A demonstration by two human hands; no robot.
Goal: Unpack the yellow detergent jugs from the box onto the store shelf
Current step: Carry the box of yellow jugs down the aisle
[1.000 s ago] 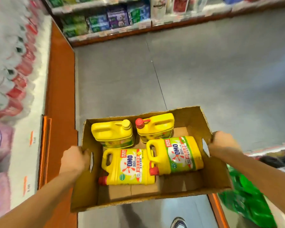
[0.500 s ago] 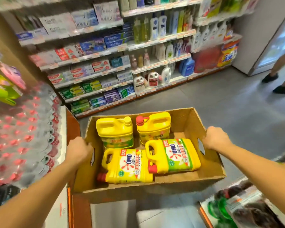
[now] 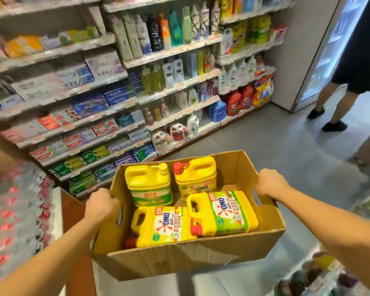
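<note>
I carry an open cardboard box [image 3: 179,261] in front of me, above the floor. My left hand [image 3: 102,205] grips its left wall at the handle slot and my right hand [image 3: 269,182] grips its right wall. Several yellow detergent jugs are inside. Two stand upright at the back: one with a yellow cap [image 3: 149,184] and one with a red cap [image 3: 195,177]. Two with red caps lie flat on their sides at the front, one on the left [image 3: 162,226] and one on the right [image 3: 222,212]. The store shelf [image 3: 175,113] runs across the aisle ahead.
The shelves ahead hold toothpaste boxes, shampoo bottles and red and blue detergent jugs [image 3: 233,103]. Packs of bottled water [image 3: 17,210] sit at my left on an orange-sided display. A person's legs [image 3: 333,107] stand by a cooler door at the far right. Bagged goods [image 3: 320,274] lie at lower right.
My view has lifted from the floor to the shelves across the aisle, which now look closer. Both hands keep their grip on the box, and the jugs lie as before.
</note>
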